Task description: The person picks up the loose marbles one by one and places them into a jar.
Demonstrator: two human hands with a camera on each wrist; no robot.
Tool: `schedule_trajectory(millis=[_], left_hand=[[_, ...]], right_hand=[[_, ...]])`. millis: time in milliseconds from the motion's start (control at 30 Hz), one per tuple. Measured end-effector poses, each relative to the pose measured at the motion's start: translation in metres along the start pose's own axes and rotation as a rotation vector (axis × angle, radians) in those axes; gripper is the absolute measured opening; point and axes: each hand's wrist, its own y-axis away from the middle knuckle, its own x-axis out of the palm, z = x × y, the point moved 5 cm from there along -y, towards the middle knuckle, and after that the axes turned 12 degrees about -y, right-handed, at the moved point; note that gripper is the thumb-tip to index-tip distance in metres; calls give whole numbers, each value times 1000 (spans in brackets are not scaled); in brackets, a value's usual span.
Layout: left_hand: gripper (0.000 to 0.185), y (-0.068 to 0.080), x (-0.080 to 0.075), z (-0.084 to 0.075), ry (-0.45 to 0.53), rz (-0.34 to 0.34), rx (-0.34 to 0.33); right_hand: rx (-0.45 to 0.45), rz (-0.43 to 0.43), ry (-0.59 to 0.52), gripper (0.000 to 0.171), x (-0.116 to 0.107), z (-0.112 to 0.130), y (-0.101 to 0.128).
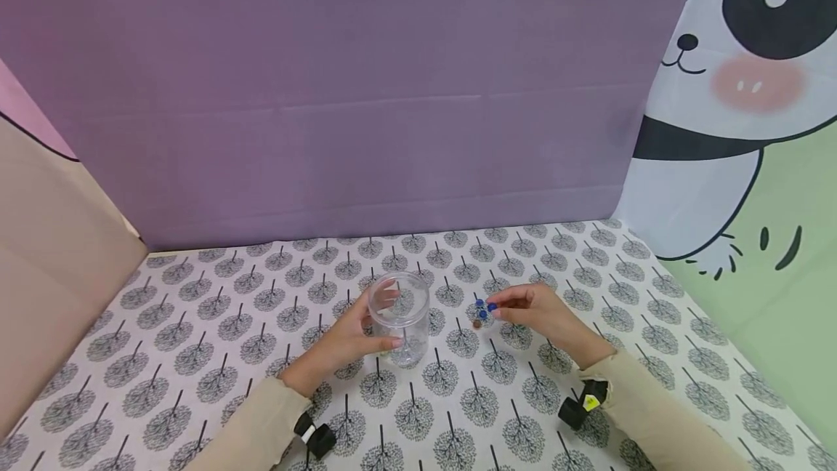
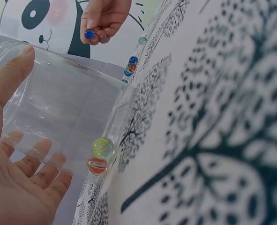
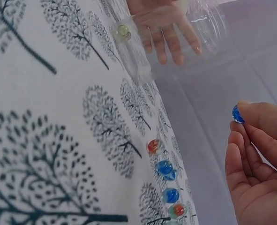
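A clear cylindrical jar (image 1: 400,322) stands upright on the cloth. My left hand (image 1: 358,333) holds its left side, thumb in front and fingers behind. At the jar's base are a yellow-green marble (image 2: 102,148) and an orange-striped marble (image 2: 97,165); the right wrist view shows the yellow one through the wall. Right of the jar, my right hand (image 1: 532,311) pinches a blue marble (image 3: 237,114) between thumb and fingertips. Close to those fingers, several loose marbles lie on the cloth, among them a red one (image 3: 153,146) and blue ones (image 3: 171,195).
The table wears a white cloth (image 1: 281,318) printed with dark trees. Behind it rises a purple wall panel (image 1: 366,93). A panda picture (image 1: 739,78) covers the right wall, and a beige panel (image 1: 59,260) stands at the left.
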Motion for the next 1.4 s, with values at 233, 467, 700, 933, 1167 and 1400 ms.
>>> schedule_trajectory(millis=[233, 467, 700, 933, 1167, 1400], left_hand=[[95, 0, 0, 0, -15, -4, 4], [96, -1, -1, 0, -10, -6, 1], [96, -1, 0, -2, -18, -5, 15], [95, -1, 0, 0, -27, -3, 18], [96, 0, 0, 1, -35, -9, 12], [95, 1, 0, -1, -11, 4, 8]], right_hand=[[-6, 7, 14, 32, 4, 10, -1], [-21, 14, 25, 32, 7, 18, -3], [-19, 11, 27, 34, 9, 23, -5], [-34, 30, -14, 35, 13, 27, -5], [-23, 23, -18, 34, 18, 32, -7], [-57, 39, -3, 34, 24, 40, -8]])
